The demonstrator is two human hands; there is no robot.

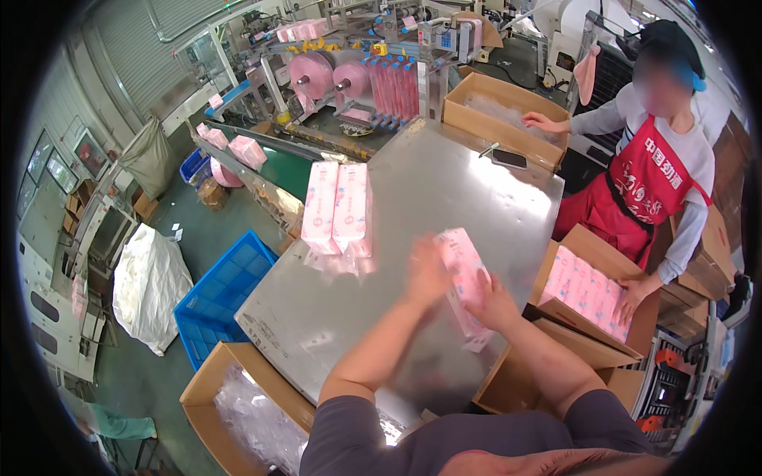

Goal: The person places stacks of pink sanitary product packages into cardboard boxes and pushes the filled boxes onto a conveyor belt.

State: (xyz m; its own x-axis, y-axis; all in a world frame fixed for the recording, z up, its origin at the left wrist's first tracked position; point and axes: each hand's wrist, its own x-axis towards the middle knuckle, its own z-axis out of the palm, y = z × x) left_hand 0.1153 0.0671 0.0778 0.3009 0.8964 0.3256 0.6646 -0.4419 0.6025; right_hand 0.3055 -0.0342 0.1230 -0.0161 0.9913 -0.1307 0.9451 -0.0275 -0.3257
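Observation:
A long pink-and-white tissue pack (pixel 460 262) in clear film lies on the metal table between my hands, its loose film end toward me. My right hand (pixel 494 305) grips its right side, thumb and fingers against the wrap. At the pack's left side is my left hand (pixel 429 271); motion smears its fingers, so I cannot tell whether it touches the pack. Two more long packs (pixel 336 208) stand side by side to the left, with clear film trailing from their near ends.
The metal table (pixel 389 317) bears a phone (pixel 509 159) near its far edge. Right: a co-worker (pixel 651 159) touches packs in a carton (pixel 548 297). Left: a blue crate (pixel 218 289), a carton of clear bags (pixel 262 416) and a conveyor (pixel 286 169) with small packs.

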